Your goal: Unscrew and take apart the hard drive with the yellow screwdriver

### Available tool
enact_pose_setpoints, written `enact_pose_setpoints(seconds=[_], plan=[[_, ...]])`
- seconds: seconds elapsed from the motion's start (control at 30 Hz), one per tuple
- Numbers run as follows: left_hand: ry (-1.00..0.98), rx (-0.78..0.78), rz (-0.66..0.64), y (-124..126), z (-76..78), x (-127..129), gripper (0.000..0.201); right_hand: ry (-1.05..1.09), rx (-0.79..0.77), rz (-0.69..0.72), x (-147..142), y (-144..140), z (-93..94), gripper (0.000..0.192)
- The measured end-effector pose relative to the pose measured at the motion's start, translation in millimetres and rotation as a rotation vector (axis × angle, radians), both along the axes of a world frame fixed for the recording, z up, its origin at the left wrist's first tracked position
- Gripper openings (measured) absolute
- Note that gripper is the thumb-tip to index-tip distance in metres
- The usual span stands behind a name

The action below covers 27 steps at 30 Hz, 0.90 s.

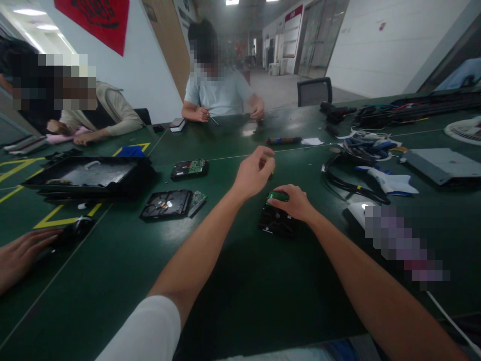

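A small black hard drive (276, 220) lies on a green table (240, 281). The right hand (295, 203) presses on the drive's far edge, fingers gripping its green circuit board. Just behind it, the left hand (253, 173) hovers, fingertips pinched; around what, I cannot tell.

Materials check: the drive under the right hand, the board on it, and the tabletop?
Hard drive: black casing, probably painted or coated metal; matte, faint sheen at edges. Circuit board: green, looks like lacquered fibreglass PCB, glossy; the right hand covers part of it. Table: dark green, smooth, semi-gloss, reflects ceiling lights; likely laminate or a mat, cannot tell which.
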<state>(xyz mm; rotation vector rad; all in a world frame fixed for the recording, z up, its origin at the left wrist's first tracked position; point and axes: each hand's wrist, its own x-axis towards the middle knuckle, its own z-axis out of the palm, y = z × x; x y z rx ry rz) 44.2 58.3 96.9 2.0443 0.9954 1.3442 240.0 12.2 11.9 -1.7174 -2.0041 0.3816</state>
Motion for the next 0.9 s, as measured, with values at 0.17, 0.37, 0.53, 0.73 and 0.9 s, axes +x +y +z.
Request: enact_pose_setpoints(seconds=[0.17,0.37,0.53,0.73,0.9], plan=[[0.089,0.217,0.067,1,-1.4,-5,0.014,0.0,-0.016,0.004,-1,0,1.1,0.044],[0.176,0.227,0.058,-2,-5.3,-2,0.018,-0.012,-0.013,0.005,-2,0,1.9,0.043],[0.229,0.17,0.132,-4,-8.2,-1,0.038,-0.022,-0.009,0.009,-1,0,0.8,0.046],[0.182,0.135,0.076,0,-11.3,-3,0.033,-0.016,-0.017,0.004,-2,-1,2.1,0.046],[0.177,0.243,0.061,1,-4.8,-7,0.022,-0.013,-0.028,0.0,-2,-1,3.6,0.045]])
